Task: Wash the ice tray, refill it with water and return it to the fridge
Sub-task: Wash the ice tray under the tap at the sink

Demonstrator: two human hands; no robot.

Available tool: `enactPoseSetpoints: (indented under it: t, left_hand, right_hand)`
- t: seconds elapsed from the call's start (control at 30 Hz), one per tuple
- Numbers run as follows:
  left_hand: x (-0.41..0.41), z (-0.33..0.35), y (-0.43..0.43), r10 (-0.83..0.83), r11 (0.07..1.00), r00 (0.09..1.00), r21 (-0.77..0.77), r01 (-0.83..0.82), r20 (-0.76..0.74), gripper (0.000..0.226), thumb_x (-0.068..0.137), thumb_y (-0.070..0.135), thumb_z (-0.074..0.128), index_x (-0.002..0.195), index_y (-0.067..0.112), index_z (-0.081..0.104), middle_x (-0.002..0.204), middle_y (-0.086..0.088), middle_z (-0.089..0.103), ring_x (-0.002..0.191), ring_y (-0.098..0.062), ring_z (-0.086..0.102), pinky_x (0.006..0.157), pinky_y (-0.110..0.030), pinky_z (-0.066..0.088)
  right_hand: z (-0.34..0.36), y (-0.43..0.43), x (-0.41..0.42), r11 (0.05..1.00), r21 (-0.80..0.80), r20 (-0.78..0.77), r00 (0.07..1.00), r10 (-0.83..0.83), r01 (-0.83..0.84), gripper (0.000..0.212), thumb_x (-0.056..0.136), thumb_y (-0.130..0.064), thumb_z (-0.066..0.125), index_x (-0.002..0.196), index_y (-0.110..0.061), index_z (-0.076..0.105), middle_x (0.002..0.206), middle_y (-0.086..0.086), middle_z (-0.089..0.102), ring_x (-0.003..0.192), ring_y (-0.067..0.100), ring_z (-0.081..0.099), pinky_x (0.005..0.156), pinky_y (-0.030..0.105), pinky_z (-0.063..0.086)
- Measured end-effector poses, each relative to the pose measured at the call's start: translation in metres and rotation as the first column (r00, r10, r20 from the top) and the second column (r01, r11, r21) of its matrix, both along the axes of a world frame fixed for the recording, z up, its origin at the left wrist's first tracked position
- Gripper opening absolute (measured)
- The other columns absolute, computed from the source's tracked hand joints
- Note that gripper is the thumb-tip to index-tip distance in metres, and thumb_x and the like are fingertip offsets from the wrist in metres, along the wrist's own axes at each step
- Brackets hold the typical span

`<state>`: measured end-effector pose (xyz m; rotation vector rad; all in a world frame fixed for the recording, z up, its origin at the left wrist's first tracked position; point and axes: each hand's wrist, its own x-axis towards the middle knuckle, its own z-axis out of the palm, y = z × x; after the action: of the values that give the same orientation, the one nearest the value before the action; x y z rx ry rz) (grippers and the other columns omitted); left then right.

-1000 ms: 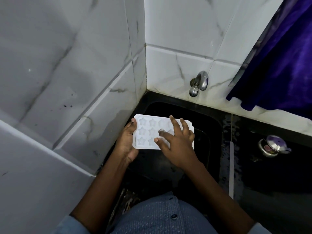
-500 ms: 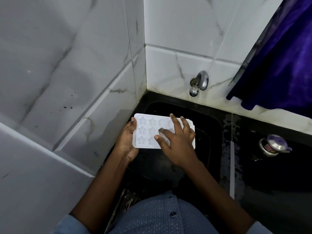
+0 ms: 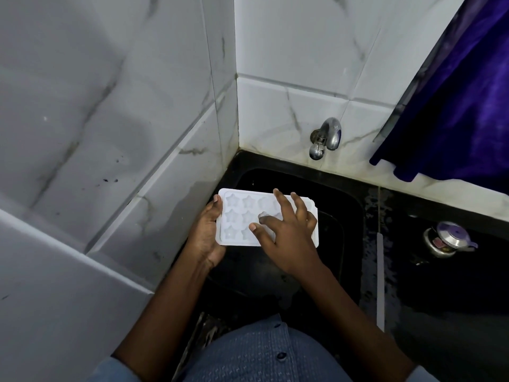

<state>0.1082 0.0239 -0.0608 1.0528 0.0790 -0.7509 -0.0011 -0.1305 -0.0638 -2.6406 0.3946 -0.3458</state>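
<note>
1. The white plastic ice tray with star-shaped moulds (image 3: 239, 216) is held flat over the black sink basin (image 3: 340, 197), right by the tiled corner.
2. Left hand (image 3: 205, 234) grips the tray's left end, thumb up on the rim.
3. Right hand (image 3: 287, 231) lies on top, fingers spread and loose, tips touching the moulds, not clutching anything.
4. The chrome wall tap (image 3: 326, 137) sits above, a bit right of the tray.

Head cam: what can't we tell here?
All head view:
- Right cells of the ice tray: covered by the right hand.
- Fingers of the left hand: hidden under the tray.
- Water in the cells: white on white, unreadable.
- Drain of the sink: hidden by tray and arms, dark.
- The purple cloth: cut off by the right edge.
</note>
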Motion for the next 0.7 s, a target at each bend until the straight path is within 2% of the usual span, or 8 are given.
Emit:
enactPoseSetpoints:
  t: [0.1, 0.23, 0.4, 0.53, 0.7]
  left_hand:
    - [0.0011, -0.0008, -0.0002, -0.015, 1.0, 1.0, 0.006, 0.015, 0.004, 0.066, 0.109, 0.054, 0.045, 0.149, 0.002, 0.054, 0.144, -0.026, 0.062, 0.133, -0.046, 0.061, 0.113, -0.064, 0.045]
    - [0.0024, -0.003, -0.0005, -0.015, 1.0, 1.0, 0.011, 0.015, -0.006, 0.065, 0.11, 0.053, 0.042, 0.149, 0.002, 0.054, 0.144, -0.026, 0.062, 0.133, -0.045, 0.061, 0.113, -0.063, 0.045]
    - [0.0004, 0.0005, -0.004, 0.008, 1.0, 1.0, 0.017, -0.008, 0.016, 0.06, 0.111, 0.049, 0.041, 0.146, 0.002, 0.057, 0.14, -0.025, 0.065, 0.128, -0.043, 0.064, 0.108, -0.06, 0.051]
    - [-0.0021, -0.0003, -0.0064, -0.011, 1.0, 1.0, 0.013, 0.011, 0.001, 0.063, 0.111, 0.051, 0.04, 0.146, 0.001, 0.056, 0.141, -0.026, 0.064, 0.13, -0.046, 0.062, 0.11, -0.062, 0.048]
    - [-0.0029, -0.0012, -0.0068, -0.016, 1.0, 1.0, 0.005, 0.016, 0.01, 0.065, 0.11, 0.053, 0.042, 0.147, 0.001, 0.056, 0.143, -0.026, 0.063, 0.132, -0.046, 0.061, 0.112, -0.064, 0.046]
  right_hand:
    - [0.0005, -0.001, -0.0006, 1.0, -0.012, -0.031, 0.999, -0.017, 0.017, 0.06, 0.098, -0.072, 0.031, 0.125, -0.037, 0.072, 0.173, -0.001, 0.02, 0.159, 0.027, -0.002, 0.119, 0.055, 0.008]
    - [-0.0015, -0.0022, -0.0024, 1.0, 0.011, 0.008, 1.0, 0.005, -0.005, 0.057, 0.098, -0.071, 0.035, 0.119, -0.036, 0.075, 0.172, -0.003, 0.022, 0.159, 0.026, -0.001, 0.118, 0.053, 0.007]
    - [-0.0001, -0.0045, -0.004, 1.0, -0.024, -0.033, 0.999, -0.021, 0.02, 0.056, 0.099, -0.07, 0.034, 0.128, -0.039, 0.07, 0.172, -0.002, 0.02, 0.158, 0.028, -0.001, 0.117, 0.051, 0.004]
    - [0.0005, -0.0057, -0.0039, 1.0, -0.002, -0.008, 1.0, -0.005, 0.005, 0.058, 0.097, -0.072, 0.035, 0.118, -0.035, 0.075, 0.172, -0.004, 0.021, 0.158, 0.026, -0.002, 0.118, 0.052, 0.005]
    - [-0.0023, -0.0054, -0.0056, 0.999, -0.038, -0.028, 0.999, -0.035, 0.034, 0.059, 0.097, -0.071, 0.033, 0.125, -0.037, 0.072, 0.171, -0.001, 0.023, 0.158, 0.029, 0.002, 0.118, 0.055, 0.008]
